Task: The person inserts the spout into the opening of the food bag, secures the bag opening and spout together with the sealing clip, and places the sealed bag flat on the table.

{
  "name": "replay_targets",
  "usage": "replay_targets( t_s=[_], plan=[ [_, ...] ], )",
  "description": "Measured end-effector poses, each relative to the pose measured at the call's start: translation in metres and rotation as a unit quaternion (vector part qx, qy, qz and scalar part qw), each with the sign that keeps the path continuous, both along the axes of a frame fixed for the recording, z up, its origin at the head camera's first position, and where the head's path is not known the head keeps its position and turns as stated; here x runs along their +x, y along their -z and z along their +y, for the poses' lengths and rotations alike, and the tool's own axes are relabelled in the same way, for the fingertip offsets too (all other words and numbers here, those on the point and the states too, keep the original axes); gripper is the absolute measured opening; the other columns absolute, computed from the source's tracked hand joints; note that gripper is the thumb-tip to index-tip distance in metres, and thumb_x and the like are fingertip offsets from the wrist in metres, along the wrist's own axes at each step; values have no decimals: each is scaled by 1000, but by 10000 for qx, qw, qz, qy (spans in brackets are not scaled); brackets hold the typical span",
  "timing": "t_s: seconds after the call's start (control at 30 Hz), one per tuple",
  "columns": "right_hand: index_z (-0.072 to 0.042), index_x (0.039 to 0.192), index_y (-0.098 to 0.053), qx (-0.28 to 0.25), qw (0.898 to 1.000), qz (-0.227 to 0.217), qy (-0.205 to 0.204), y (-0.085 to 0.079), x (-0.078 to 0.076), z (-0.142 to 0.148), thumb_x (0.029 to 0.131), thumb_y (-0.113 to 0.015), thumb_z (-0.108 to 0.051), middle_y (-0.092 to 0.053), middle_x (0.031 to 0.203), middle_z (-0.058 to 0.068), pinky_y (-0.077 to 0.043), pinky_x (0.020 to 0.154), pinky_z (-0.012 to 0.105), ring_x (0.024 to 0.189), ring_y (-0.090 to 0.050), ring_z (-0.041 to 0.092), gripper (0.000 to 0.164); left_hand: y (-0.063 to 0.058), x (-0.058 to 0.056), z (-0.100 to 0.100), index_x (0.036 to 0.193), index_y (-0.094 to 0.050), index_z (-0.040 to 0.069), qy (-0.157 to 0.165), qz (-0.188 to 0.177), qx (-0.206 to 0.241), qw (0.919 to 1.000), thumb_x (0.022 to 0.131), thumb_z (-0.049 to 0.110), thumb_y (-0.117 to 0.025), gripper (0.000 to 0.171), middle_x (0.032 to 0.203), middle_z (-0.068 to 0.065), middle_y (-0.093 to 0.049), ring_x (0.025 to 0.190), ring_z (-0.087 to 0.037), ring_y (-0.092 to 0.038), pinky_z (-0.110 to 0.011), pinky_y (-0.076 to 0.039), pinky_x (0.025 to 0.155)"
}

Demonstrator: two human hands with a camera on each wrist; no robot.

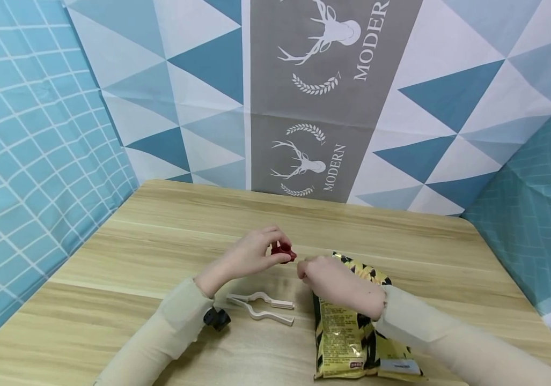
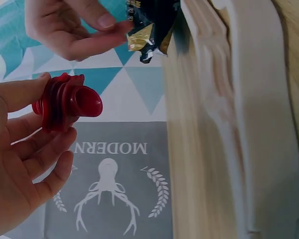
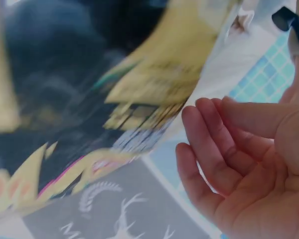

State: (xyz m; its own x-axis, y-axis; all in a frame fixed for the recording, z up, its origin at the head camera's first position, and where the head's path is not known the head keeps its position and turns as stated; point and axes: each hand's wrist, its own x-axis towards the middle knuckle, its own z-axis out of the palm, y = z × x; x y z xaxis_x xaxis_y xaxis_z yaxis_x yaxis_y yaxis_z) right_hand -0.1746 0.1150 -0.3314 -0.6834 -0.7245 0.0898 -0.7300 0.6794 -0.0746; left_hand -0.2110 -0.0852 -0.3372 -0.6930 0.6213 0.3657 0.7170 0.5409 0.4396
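Note:
My left hand (image 1: 253,253) pinches a small red plastic spout (image 2: 65,103) between thumb and fingers, above the table. The spout has a ringed collar and a round open mouth. My right hand (image 1: 335,280) is over the upper part of a gold and black snack bag (image 1: 340,335), with its fingers loosely bent. In the right wrist view those fingers (image 3: 217,144) hold nothing, and the bag is beside them. Below my left hand, a white plastic bag clip (image 1: 267,316) lies on the table with its two arms spread apart.
The wood-grain table (image 1: 125,257) runs back to a patterned cloth wall (image 1: 207,123). Tiled cloth walls stand at the left (image 1: 29,139) and right. A black wrist camera (image 1: 217,319) is strapped to my left sleeve, near the clip.

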Motion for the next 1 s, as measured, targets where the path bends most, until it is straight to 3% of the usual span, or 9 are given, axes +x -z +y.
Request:
replay_targets(
  t_s=[0.37,0.7,1.0],
  plan=[
    [-5,90,-63,-671,9956,-371,541,-5,-17,36,83,-63,-8,-62,84,2,-52,69,28,78,-62,17,7,9,-8,9,95,-63,17,-365,-244,-179,9989,84,29,-65,17,86,10,-58,76,-2,-53,-19,-44,65],
    [-4,95,-64,-621,9918,-515,993,0,-30,59,82,-66,-14,-65,89,6,-52,72,33,81,-62,20,16,12,-20,21,93,-64,19,-416,-359,-408,9977,84,33,-64,18,85,10,-58,77,-4,-55,-21,-45,69],
    [-5,100,-62,-575,9877,-728,1259,3,-35,71,84,-65,-20,-65,95,6,-51,77,37,88,-62,21,22,17,-24,30,93,-64,15,-577,-673,-236,9958,85,32,-63,18,84,7,-60,74,-7,-54,-22,-44,67]
  ],
)
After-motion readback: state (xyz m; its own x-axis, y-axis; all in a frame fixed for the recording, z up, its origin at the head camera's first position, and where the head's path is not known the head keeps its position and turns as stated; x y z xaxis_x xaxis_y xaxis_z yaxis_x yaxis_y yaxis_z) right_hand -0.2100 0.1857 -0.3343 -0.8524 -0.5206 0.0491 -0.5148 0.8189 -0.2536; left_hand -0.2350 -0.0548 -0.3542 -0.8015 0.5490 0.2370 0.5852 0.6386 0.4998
